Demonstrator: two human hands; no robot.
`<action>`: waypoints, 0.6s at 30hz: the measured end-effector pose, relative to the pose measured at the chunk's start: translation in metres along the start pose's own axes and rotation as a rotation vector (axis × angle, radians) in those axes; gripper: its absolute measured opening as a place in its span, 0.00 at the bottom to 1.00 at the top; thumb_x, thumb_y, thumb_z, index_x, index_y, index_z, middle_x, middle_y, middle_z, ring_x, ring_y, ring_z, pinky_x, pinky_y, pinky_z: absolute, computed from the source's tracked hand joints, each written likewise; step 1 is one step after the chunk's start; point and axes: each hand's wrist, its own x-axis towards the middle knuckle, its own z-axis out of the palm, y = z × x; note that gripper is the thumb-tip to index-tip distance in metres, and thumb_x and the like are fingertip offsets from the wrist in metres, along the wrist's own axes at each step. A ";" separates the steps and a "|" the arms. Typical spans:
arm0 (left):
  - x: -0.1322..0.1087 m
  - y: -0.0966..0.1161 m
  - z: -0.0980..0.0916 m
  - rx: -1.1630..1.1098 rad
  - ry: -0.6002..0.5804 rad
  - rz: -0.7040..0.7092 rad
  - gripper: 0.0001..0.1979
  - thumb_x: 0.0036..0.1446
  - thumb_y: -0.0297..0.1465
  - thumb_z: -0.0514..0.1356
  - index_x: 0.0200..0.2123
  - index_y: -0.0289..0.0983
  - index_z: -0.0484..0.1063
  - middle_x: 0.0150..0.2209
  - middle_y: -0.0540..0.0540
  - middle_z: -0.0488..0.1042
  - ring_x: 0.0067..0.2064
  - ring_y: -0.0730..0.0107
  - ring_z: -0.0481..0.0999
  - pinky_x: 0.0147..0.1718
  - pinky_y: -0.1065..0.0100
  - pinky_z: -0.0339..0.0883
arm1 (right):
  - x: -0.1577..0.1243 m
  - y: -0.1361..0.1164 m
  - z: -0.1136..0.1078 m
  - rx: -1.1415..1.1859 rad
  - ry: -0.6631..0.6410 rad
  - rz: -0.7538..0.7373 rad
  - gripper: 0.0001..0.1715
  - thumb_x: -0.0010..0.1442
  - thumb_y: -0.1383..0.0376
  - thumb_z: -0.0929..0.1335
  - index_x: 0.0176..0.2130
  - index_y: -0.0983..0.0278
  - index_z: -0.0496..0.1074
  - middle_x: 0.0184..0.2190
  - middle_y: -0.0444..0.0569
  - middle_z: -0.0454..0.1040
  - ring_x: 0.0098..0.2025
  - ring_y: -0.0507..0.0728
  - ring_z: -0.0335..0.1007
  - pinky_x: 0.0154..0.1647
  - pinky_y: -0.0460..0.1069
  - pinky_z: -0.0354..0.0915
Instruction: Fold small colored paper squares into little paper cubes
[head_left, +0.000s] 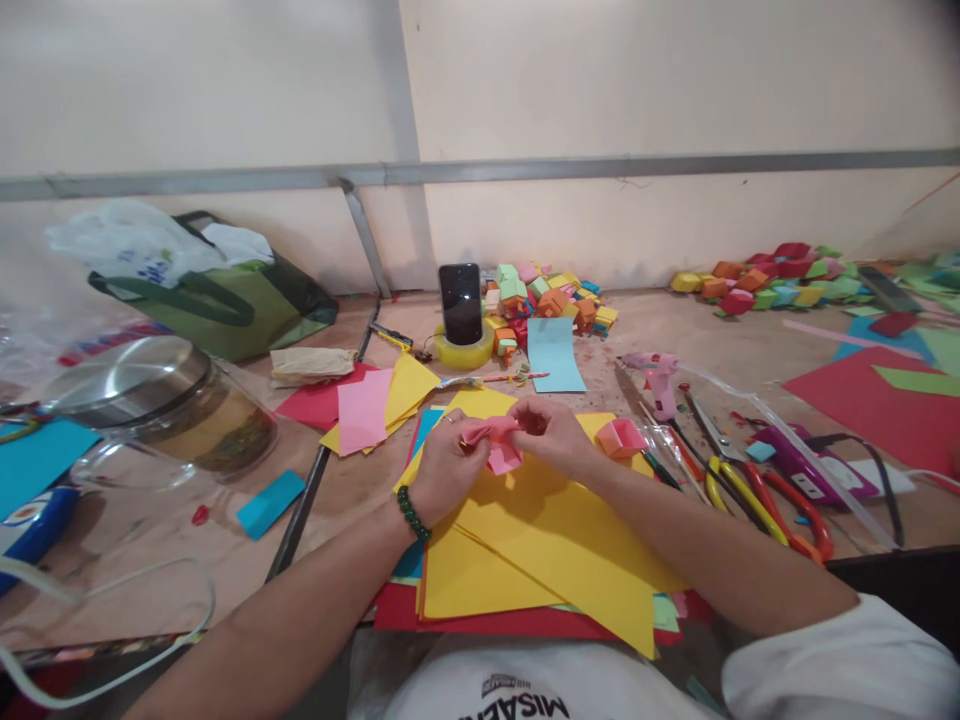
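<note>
Over the stack of yellow paper sheets [517,550], a small folded pink paper [504,455] is pinched between both hands. My left hand [446,465], with a green bead bracelet at the wrist, grips its left side. At its right side, my right hand [555,435] has thumb and fingers closed on the paper. Part of the fold is hidden by the fingers. Just right of my right hand sits an open pink paper box [621,437]. A light blue sheet [555,355] lies beyond the hands.
A phone [460,303] stands in a yellow tape roll [463,348], beside a pile of folded paper shapes [551,300]. To the right lie a pink glue gun [656,380] and scissors [739,490]. At left are a glass jar of liquid [225,425] and a green bag [247,310].
</note>
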 end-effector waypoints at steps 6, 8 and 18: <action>-0.005 0.000 0.005 -0.049 -0.047 0.033 0.14 0.55 0.25 0.54 0.21 0.38 0.74 0.19 0.51 0.61 0.27 0.71 0.62 0.27 0.71 0.58 | -0.003 0.001 0.003 0.006 -0.034 -0.135 0.03 0.48 0.66 0.66 0.25 0.63 0.70 0.24 0.43 0.70 0.29 0.52 0.65 0.29 0.46 0.62; -0.004 0.000 0.005 -0.061 -0.053 0.036 0.13 0.54 0.24 0.54 0.21 0.38 0.74 0.20 0.51 0.60 0.27 0.72 0.62 0.27 0.71 0.58 | -0.004 0.002 0.003 0.034 -0.047 -0.147 0.07 0.52 0.63 0.66 0.26 0.63 0.70 0.25 0.44 0.70 0.30 0.52 0.66 0.32 0.48 0.63; 0.004 -0.002 -0.007 0.075 -0.020 -0.061 0.13 0.54 0.26 0.52 0.20 0.38 0.69 0.20 0.52 0.63 0.29 0.70 0.65 0.29 0.69 0.58 | -0.018 -0.012 -0.009 -0.476 -0.108 -0.775 0.07 0.55 0.66 0.66 0.37 0.58 0.69 0.37 0.49 0.75 0.42 0.59 0.68 0.43 0.55 0.64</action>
